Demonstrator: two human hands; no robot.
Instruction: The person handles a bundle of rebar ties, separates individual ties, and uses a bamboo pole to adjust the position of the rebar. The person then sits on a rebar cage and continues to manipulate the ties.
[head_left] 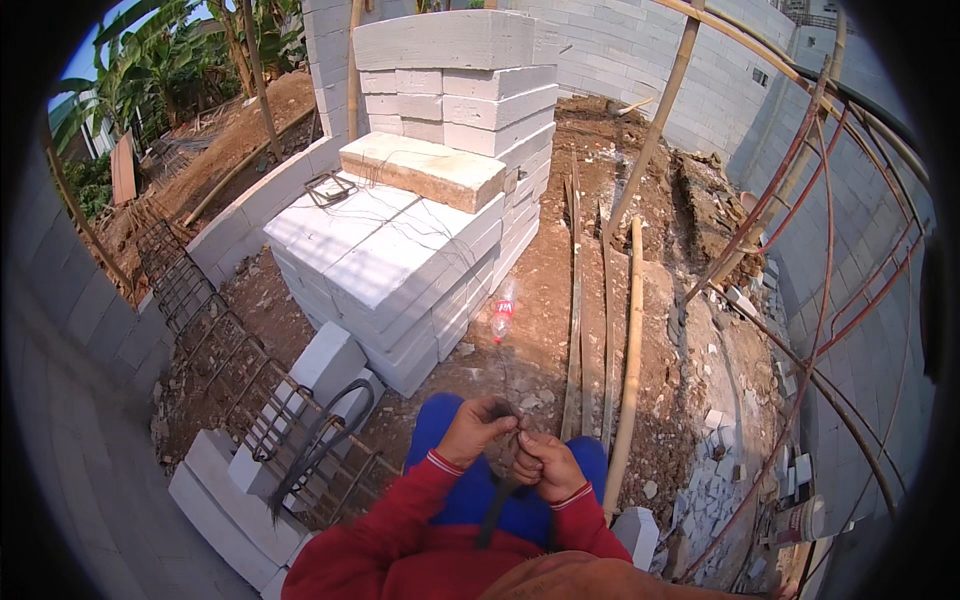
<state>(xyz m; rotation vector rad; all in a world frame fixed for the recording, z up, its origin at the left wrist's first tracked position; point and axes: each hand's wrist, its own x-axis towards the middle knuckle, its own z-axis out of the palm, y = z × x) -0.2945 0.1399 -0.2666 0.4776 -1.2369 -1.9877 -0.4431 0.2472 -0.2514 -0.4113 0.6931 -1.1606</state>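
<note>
My left hand (478,432) and my right hand (545,467) meet above my lap, fingertips pinched close together. Both are closed, but whatever thin, dark piece sits between the fingers is too small to make out. A dark strap-like strip (493,515) hangs below my right hand, over my blue trousers; whether that hand grips it I cannot tell. To the left lies a long rebar cage (222,335), with a bundle of dark wire (318,450) looped over its near end. Thin loose wires (425,228) trail across the top of the white block stack (350,250).
A clear plastic bottle with a red label (502,322) is on the dirt ahead. Bamboo poles (627,370) and long boards (574,300) run along the ground at right. Bent red rods (800,150) lean by the right wall. White blocks (235,500) lie at lower left.
</note>
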